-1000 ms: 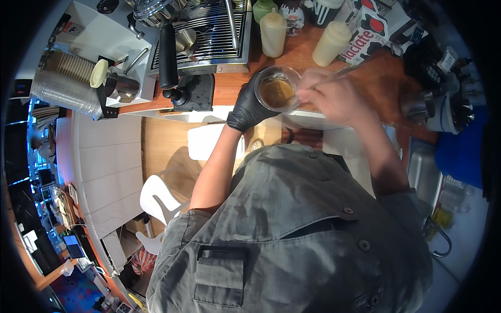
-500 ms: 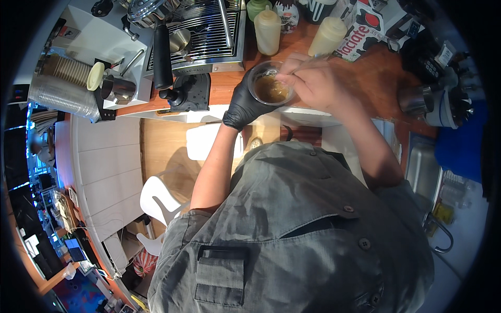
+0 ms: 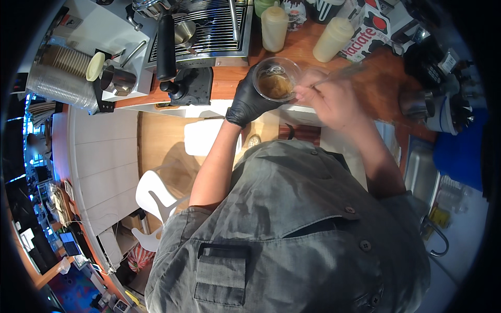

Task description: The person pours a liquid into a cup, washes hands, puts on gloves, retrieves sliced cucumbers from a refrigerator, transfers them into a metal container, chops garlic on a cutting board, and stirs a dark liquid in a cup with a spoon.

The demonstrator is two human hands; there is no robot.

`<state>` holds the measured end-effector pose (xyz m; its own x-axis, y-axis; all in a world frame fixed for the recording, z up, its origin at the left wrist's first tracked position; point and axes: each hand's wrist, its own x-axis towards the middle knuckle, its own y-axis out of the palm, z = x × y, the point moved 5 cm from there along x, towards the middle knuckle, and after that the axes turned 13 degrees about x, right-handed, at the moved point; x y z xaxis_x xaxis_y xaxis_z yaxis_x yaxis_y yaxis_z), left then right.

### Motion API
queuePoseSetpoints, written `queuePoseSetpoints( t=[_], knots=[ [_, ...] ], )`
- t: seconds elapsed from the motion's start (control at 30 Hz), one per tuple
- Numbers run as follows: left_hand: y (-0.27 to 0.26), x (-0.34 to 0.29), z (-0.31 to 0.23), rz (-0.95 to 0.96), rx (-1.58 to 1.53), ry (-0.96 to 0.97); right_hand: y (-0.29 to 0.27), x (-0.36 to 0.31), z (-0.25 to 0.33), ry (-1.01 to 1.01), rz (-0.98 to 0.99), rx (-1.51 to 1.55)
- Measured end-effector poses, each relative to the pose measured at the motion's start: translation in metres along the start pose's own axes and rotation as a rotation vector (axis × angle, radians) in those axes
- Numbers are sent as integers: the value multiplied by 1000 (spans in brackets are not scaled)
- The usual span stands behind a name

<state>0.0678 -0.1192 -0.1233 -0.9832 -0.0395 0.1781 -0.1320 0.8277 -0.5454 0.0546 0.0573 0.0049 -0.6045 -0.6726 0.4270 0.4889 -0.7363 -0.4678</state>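
My left hand (image 3: 249, 101), in a black glove, is wrapped round a clear plastic cup (image 3: 257, 83) at the counter's front edge. Brown liquid (image 3: 275, 86) with paler streaks fills part of the cup. My bare right hand (image 3: 334, 101) is closed beside the cup's right rim, pinching a slim greyish utensil (image 3: 348, 72). Motion blurs the utensil, and its exact kind does not show; one end points away to the right over the counter. Behind the cup stand two squeeze bottles with pale contents, one (image 3: 274, 28) straight behind and another (image 3: 334, 39) further right.
An espresso machine's drip tray (image 3: 211, 36) and a black-handled portafilter (image 3: 166, 47) are at the left, near a black tamping mat (image 3: 195, 86). Stacked clear lids (image 3: 62, 86) lie further left. Right are a carton (image 3: 368, 34), a metal cup (image 3: 416, 101) and a sink (image 3: 421, 167).
My right hand has moved right and slightly down, from over the cup to beside its rim, and the utensil has swung right with it. The cup sits slightly further right in view.
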Motion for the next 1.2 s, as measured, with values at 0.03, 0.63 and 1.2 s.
queuePoseSetpoints(
  t=[0.03, 0.63, 1.2],
  knots=[
    [-1, 1, 0, 4, 6, 11, -3, 2, -3, 23, -3, -32],
    [-7, 21, 9, 312, -129, 25, -10, 86, -43, 144, 259, 193],
    [-8, 14, 6, 194, -101, 50, -19, 45, -14, -24, 316, -33]
  ],
)
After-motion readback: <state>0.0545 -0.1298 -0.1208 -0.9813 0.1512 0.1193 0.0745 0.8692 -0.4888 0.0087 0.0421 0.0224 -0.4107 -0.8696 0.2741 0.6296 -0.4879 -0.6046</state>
